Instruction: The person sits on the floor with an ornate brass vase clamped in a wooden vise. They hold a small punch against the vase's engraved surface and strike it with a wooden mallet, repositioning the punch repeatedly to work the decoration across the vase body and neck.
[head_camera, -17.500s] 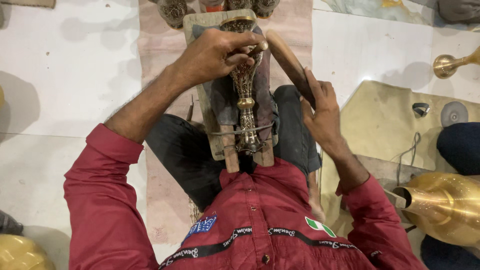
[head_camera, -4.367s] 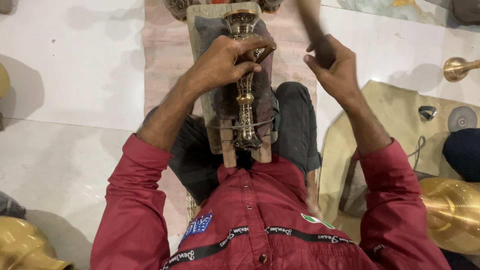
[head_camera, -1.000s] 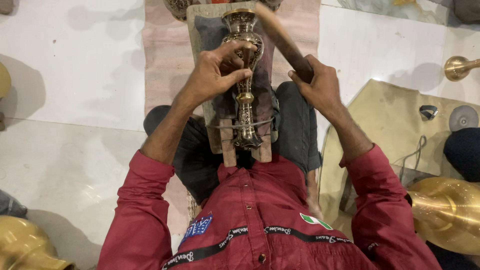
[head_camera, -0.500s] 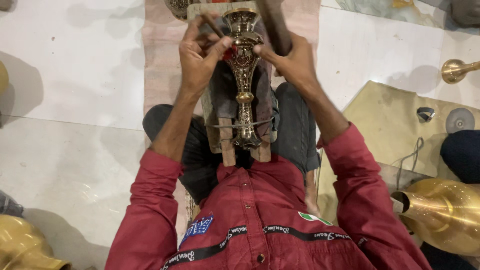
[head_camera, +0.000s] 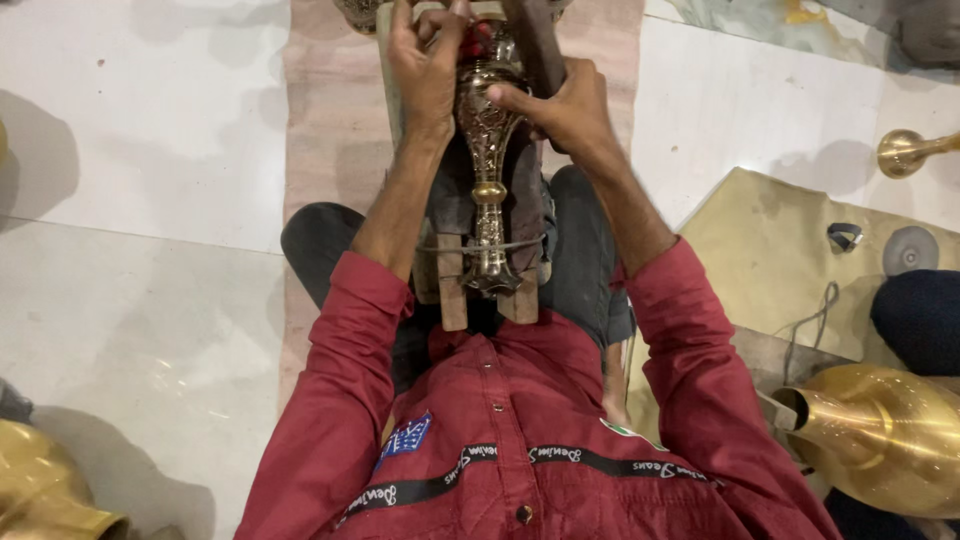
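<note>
A: Where does the slim engraved brass vase (head_camera: 488, 170) lie?

B: Lengthwise on a worn wooden board (head_camera: 452, 290) propped over the seated person's lap, foot toward the body, mouth away. A thin wire (head_camera: 450, 246) crosses its stem near the foot, and a dark cloth pad (head_camera: 522, 200) sits under it.

A: And the hands?

B: The left hand (head_camera: 425, 70) is closed over the upper body near the mouth, fingers curled round it. The right hand (head_camera: 560, 105) presses against the bulge from the other side, thumb on the metal, and it also grips a dark wooden mallet (head_camera: 528, 45) whose end runs out of view at the top. Both arms, in red sleeves, are stretched forward.

A: How does the vase look?

B: Polished, with dense cut patterns on the bulge, a ringed knob at the stem, and a flared foot.

A: What is around?

B: A white tiled floor (head_camera: 140, 160) with a pinkish strip under the board. To the right a tan sheet (head_camera: 760, 240), a large shiny brass vessel (head_camera: 890, 435) and a small brass piece (head_camera: 910, 150); another brass vessel (head_camera: 45, 490) at the lower left
</note>
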